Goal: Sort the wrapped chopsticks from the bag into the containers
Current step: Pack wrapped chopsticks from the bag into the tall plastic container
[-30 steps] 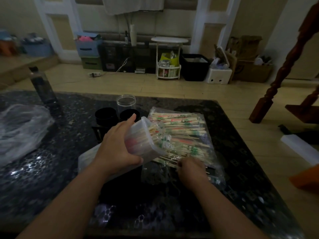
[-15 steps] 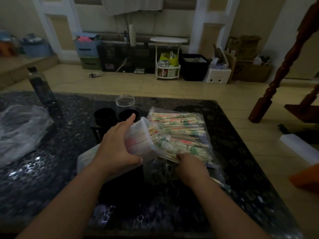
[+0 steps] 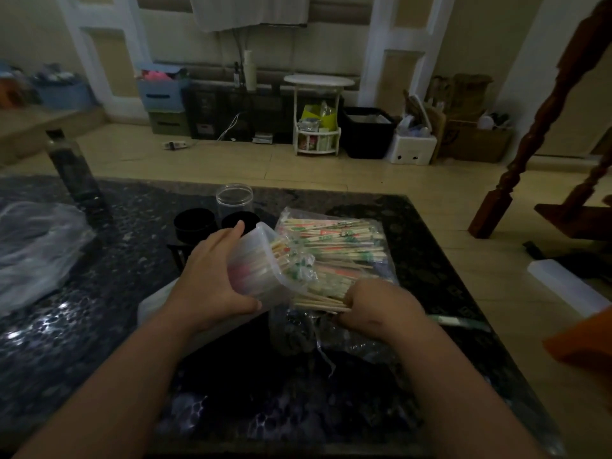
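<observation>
Broadly, the dark speckled tabletop (image 3: 99, 326) carries everything, with a crumpled clear sheet (image 3: 33, 246) on its left part. Right of centre lies the bag (image 3: 334, 240), flat and clear, with wrapped chopsticks lying crosswise inside it and its near end slack and open toward the person.

Against the bag's left edge is the container (image 3: 255, 273), a translucent tub tipped on its side with its mouth facing the bag and a load of chopsticks already inside. The left hand (image 3: 212, 279) grips it, with the fingers laid over the far wall and the thumb hooked under the near one. The right hand (image 3: 377, 303) is closed on a bundle (image 3: 318, 301) of chopsticks at their near ends, and the far tips point into the tub's mouth. Its back faces the camera, so the fingertips are hidden.

Behind the tub stand a clear jar (image 3: 234, 200) and two black cups (image 3: 194, 223). One wrapped pair (image 3: 460, 321) lies loose on the tabletop, right of the right wrist.

The bundle should be light and, taken together, fairly stiff — but the wrappers look slick, so single pairs will likely slide and fan out. Held by the ends, the tips may splay and catch on the rim. A grip nearer the middle, squeezing the bundle round, would probably feed it in more cleanly. The tub looks thin-walled and likely flexes — it probably needs only a light clamp.
</observation>
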